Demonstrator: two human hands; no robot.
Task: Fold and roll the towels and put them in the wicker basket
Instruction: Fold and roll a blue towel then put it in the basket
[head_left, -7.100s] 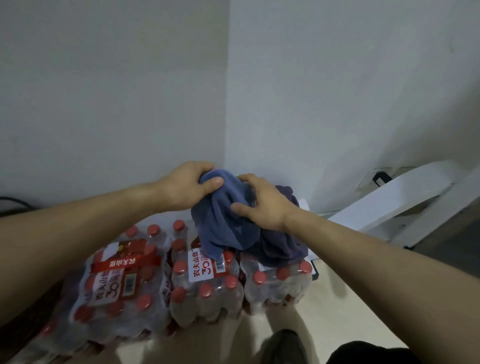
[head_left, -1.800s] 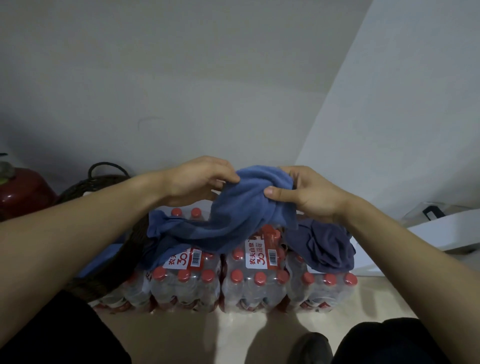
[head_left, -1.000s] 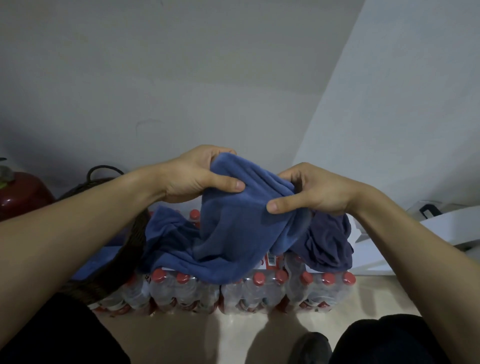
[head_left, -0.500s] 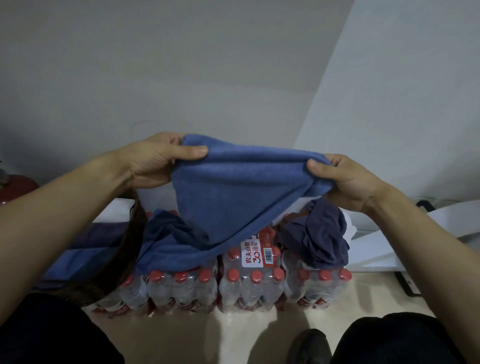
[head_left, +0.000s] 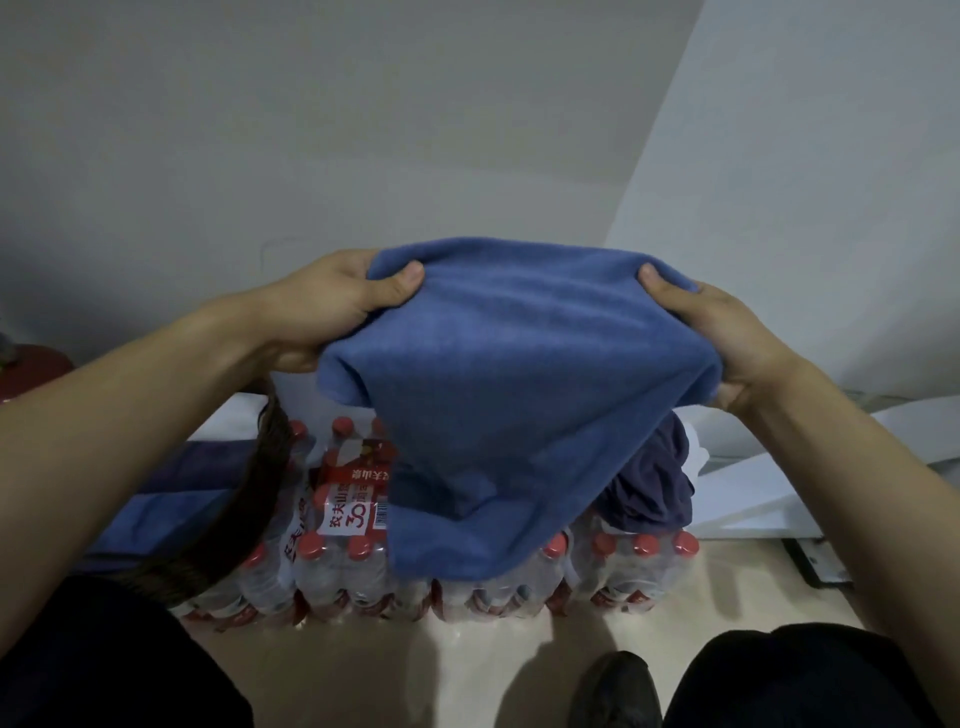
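Now blue towel (head_left: 519, 395) spread in air above bottle packs (head_left: 363, 561), lower edge hanging over them. Basket (head_left: 260, 499) at left, rolled towels inside. Dark towel (head_left: 654, 483) crumpled on packs, right. Left hand (head_left: 332, 306), right hand (head_left: 727, 338): fingers curled, gripping top corners.

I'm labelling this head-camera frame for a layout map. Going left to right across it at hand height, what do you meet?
Left hand → blue towel stretched between both hands → right hand.
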